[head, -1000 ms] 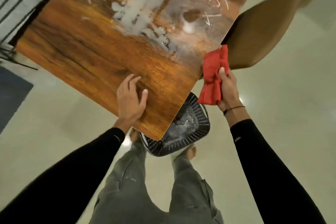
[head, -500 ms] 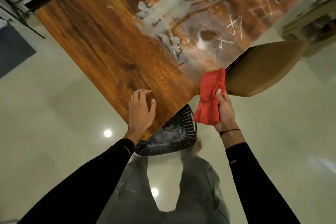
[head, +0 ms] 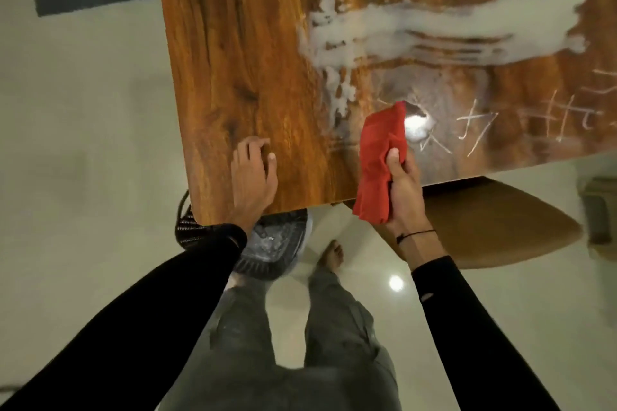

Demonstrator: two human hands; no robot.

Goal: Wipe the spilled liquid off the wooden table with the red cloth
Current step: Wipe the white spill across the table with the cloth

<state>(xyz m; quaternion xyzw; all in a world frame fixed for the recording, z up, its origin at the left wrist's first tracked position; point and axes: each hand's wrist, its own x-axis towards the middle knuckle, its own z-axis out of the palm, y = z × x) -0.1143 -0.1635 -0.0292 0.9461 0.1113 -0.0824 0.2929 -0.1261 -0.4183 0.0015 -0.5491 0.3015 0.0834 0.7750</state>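
one wooden table (head: 240,60), one red cloth (head: 379,163), one spill (head: 417,33), one chair (head: 494,227), one basket (head: 267,250), two hands (head: 253,177)

— Where is the spill (head: 444,28) on the worktop (head: 233,70)?
— Far and to the right, running left to right, with drips trailing toward the near edge.
— And the hands?
— The left hand (head: 252,182) lies flat at the near left corner. The right hand (head: 402,187) is at the near edge, to its right, with the cloth (head: 379,160) in its grip, the cloth's far end over the worktop, nearer than the spill.
— Below?
— A basket (head: 267,250) on the floor under the near left corner; a chair (head: 494,223) under the near edge, right of the cloth
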